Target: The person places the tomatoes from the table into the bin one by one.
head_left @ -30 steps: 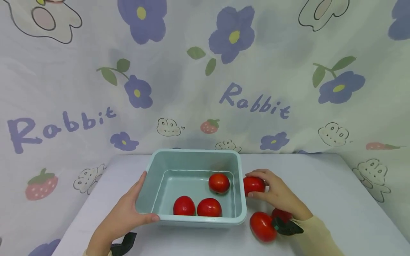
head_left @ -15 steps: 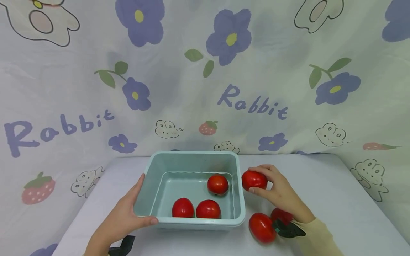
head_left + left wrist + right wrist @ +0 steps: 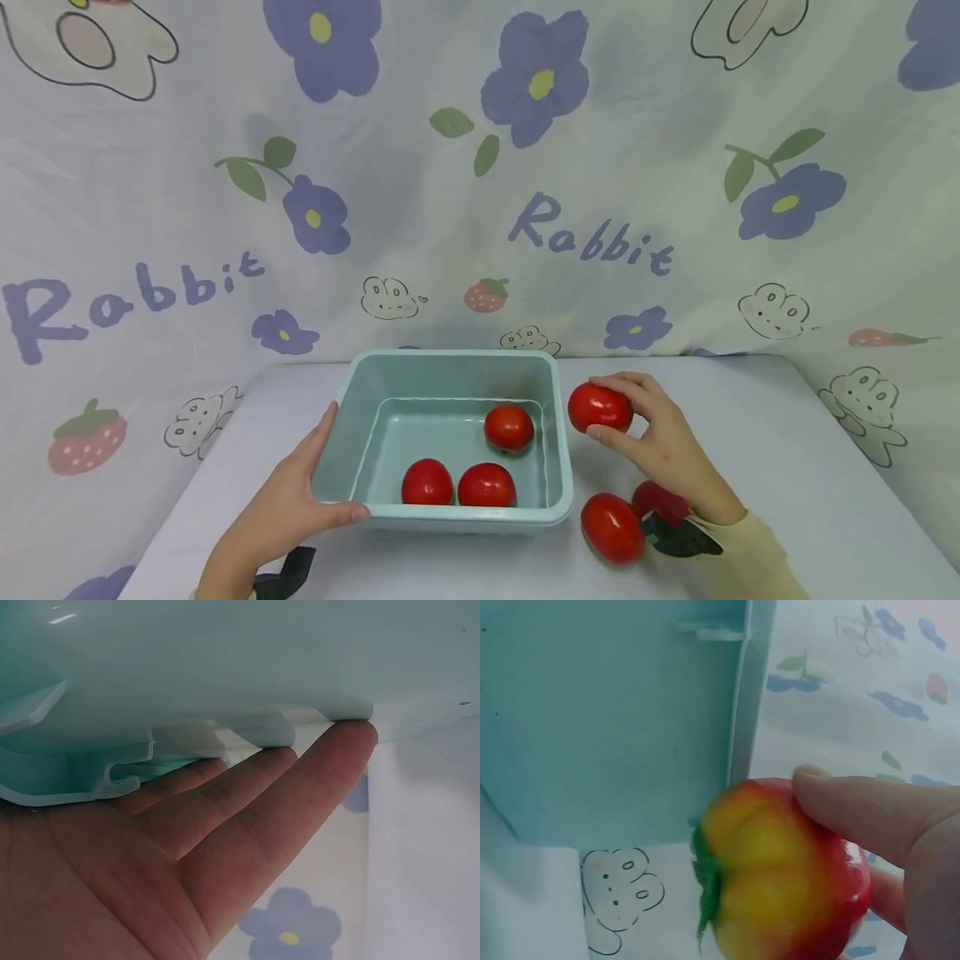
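Note:
A pale blue-green plastic box [image 3: 435, 437] stands on the table with several red tomatoes in view; three lie inside it, one [image 3: 509, 427] at the right and two [image 3: 487, 485] near the front wall. Straight fingers of my left hand [image 3: 288, 500] lie against the box's left side, and its thumb rests at the front rim. The left wrist view shows the fingertips [image 3: 352, 739] touching the outer wall. My right hand [image 3: 663, 442] grips another tomato [image 3: 600, 408] between thumb and fingers, raised just right of the box. Up close, this tomato [image 3: 780, 877] shows a yellow top and green calyx.
Two more red fruits lie on the white table [image 3: 810, 467] below my right hand: a tomato [image 3: 612, 528] and a partly hidden one [image 3: 658, 502] behind a dark strap end [image 3: 681, 535]. A patterned cloth [image 3: 420, 208] hangs behind the table.
My right hand has lifted the tomato from the table beside the box, up and slightly to the right. The left hand keeps its place on the box.

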Tool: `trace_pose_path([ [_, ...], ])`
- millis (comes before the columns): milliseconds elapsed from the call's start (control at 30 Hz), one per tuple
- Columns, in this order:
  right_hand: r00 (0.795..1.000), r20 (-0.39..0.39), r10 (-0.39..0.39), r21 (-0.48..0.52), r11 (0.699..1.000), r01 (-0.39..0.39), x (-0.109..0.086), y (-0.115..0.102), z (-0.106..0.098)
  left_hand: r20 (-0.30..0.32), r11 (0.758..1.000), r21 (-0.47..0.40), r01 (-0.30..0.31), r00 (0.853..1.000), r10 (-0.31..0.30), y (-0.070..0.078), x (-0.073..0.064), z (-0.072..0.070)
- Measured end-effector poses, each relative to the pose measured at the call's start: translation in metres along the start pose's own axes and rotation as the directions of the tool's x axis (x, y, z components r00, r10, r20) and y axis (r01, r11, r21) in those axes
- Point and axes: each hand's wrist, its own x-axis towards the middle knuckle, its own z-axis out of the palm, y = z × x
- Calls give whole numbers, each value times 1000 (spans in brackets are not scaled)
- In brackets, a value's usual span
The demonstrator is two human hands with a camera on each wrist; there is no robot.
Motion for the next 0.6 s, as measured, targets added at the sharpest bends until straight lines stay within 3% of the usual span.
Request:
trace_pose_path([
  [267,999,-48,3,62,998,0,0,-5,-1,6,1000,-5,-14,1000,14,-3,0,0],
  [600,989,-126,-82,80,993,92,-5,-17,-1,-2,1000,9,-19,1000,19,-3,1,0],
])
